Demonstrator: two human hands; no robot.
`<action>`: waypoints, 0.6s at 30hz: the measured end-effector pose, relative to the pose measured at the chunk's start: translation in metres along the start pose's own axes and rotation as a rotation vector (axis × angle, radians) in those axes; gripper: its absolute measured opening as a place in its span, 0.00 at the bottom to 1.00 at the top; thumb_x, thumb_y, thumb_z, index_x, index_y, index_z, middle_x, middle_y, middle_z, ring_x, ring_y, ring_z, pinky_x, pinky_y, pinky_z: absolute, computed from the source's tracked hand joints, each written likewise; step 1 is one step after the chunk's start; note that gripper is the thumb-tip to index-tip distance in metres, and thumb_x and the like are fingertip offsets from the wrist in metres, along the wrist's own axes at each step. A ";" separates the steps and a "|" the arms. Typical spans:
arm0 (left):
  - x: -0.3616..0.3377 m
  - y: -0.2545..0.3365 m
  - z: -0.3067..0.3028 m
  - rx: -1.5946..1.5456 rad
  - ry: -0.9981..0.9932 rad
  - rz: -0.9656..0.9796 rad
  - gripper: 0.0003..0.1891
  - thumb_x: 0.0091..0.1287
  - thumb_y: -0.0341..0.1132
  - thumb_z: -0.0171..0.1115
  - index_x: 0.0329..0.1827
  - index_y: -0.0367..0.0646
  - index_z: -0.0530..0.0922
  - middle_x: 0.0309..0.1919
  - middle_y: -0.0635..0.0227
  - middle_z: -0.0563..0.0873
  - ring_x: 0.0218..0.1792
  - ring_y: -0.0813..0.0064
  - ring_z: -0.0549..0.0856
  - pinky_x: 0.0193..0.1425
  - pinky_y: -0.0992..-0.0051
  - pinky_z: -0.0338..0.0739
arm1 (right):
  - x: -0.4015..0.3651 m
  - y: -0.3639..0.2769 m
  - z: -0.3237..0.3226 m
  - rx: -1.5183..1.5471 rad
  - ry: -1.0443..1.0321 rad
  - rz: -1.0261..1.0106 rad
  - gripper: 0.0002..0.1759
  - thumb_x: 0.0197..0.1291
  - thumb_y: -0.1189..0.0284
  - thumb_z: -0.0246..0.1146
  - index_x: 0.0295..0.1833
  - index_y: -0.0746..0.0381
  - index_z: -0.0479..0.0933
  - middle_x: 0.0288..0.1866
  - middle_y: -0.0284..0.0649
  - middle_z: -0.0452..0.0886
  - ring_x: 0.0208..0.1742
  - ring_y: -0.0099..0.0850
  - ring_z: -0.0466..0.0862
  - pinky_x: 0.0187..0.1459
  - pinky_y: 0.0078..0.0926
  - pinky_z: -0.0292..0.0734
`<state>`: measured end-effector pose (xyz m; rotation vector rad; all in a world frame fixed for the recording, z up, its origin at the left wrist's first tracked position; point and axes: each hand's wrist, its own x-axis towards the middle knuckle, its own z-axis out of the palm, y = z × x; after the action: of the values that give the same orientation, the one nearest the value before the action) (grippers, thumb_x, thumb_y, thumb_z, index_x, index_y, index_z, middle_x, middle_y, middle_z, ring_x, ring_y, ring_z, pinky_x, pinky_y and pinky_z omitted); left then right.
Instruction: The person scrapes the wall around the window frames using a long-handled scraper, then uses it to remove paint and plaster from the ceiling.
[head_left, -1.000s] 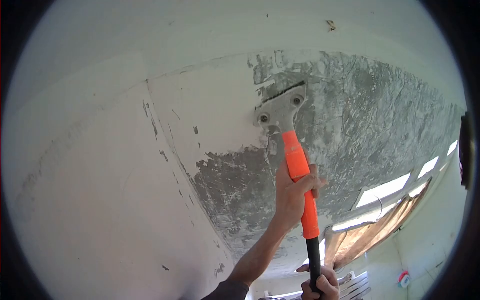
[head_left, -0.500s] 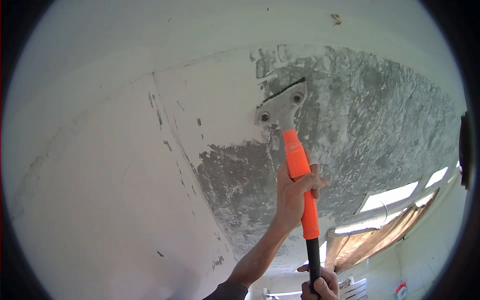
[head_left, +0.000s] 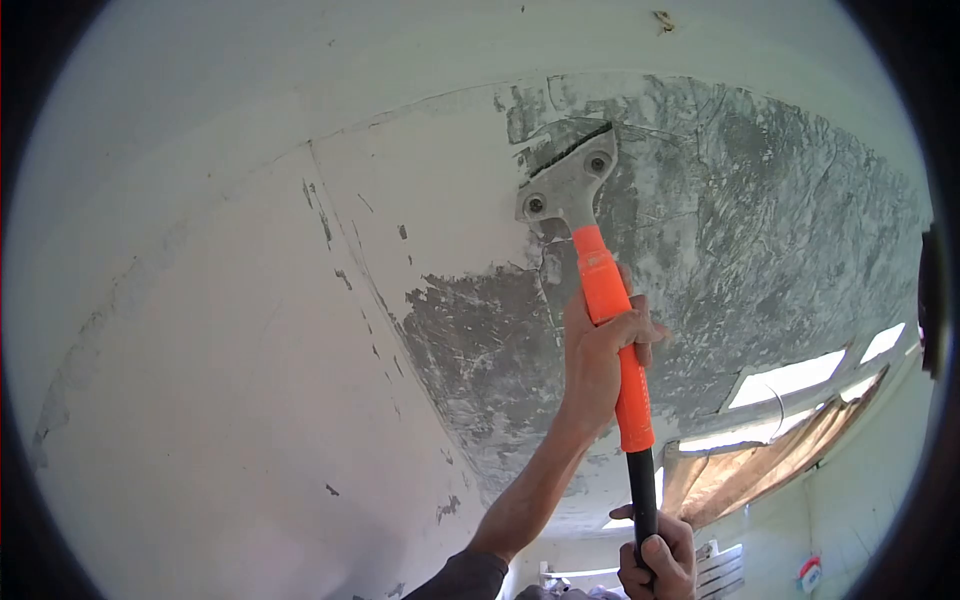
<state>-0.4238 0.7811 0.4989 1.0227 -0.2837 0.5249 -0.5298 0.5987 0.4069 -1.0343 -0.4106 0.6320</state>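
A long-handled scraper (head_left: 569,192) has a grey metal head with two bolts, an orange sleeve and a black lower shaft. Its blade edge lies against the wall where white coating meets bare grey patches (head_left: 480,330); exact contact is hard to tell. Around the orange part of the handle, my left hand (head_left: 598,365) is closed. Lower down, my right hand (head_left: 668,562) grips the black shaft near the bottom edge of the view.
White coated wall (head_left: 230,350) spreads on the left, with small chips. Windows (head_left: 790,378) and a brown curtain (head_left: 740,475) are at lower right. A white slatted chair-like piece (head_left: 718,572) stands below. A dark object (head_left: 930,300) sits at the right edge.
The scraper and both my hands have shifted slightly in view, the head going up and the lower shaft to the right. Both hands keep their hold.
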 end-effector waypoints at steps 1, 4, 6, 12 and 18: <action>0.000 0.000 -0.001 -0.008 -0.005 0.000 0.12 0.50 0.24 0.54 0.38 0.43 0.67 0.18 0.75 0.69 0.14 0.83 0.69 0.35 0.75 0.78 | -0.001 0.000 0.001 -0.006 0.005 -0.004 0.33 0.70 0.55 0.53 0.64 0.74 0.63 0.12 0.24 0.60 0.08 0.13 0.57 0.09 0.13 0.49; -0.005 -0.013 -0.011 -0.059 -0.043 0.011 0.13 0.49 0.24 0.53 0.39 0.43 0.68 0.18 0.75 0.68 0.14 0.83 0.69 0.37 0.74 0.79 | 0.001 0.014 -0.004 -0.012 0.010 -0.001 0.33 0.70 0.54 0.54 0.65 0.74 0.63 0.12 0.25 0.61 0.08 0.13 0.57 0.10 0.12 0.50; -0.003 -0.012 -0.013 -0.029 -0.052 0.006 0.12 0.50 0.24 0.53 0.39 0.42 0.67 0.17 0.74 0.68 0.14 0.83 0.69 0.37 0.74 0.79 | 0.002 0.014 -0.004 0.009 -0.001 0.004 0.34 0.70 0.54 0.54 0.65 0.74 0.63 0.12 0.25 0.61 0.08 0.13 0.57 0.10 0.12 0.50; 0.009 0.003 -0.010 -0.056 -0.071 0.039 0.12 0.49 0.23 0.53 0.38 0.41 0.66 0.17 0.74 0.68 0.14 0.83 0.69 0.28 0.79 0.76 | 0.014 0.007 0.001 0.002 -0.045 -0.024 0.35 0.69 0.54 0.54 0.65 0.76 0.62 0.12 0.26 0.62 0.08 0.14 0.58 0.10 0.13 0.52; 0.015 0.015 -0.001 -0.033 -0.032 0.029 0.17 0.45 0.20 0.52 0.41 0.42 0.66 0.16 0.74 0.66 0.12 0.83 0.64 0.21 0.81 0.63 | 0.015 0.009 0.008 0.043 -0.038 -0.015 0.36 0.68 0.53 0.55 0.64 0.76 0.63 0.12 0.26 0.62 0.08 0.14 0.59 0.10 0.13 0.52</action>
<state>-0.4195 0.7919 0.5165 0.9964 -0.3353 0.5286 -0.5260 0.6168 0.4027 -0.9783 -0.4356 0.6447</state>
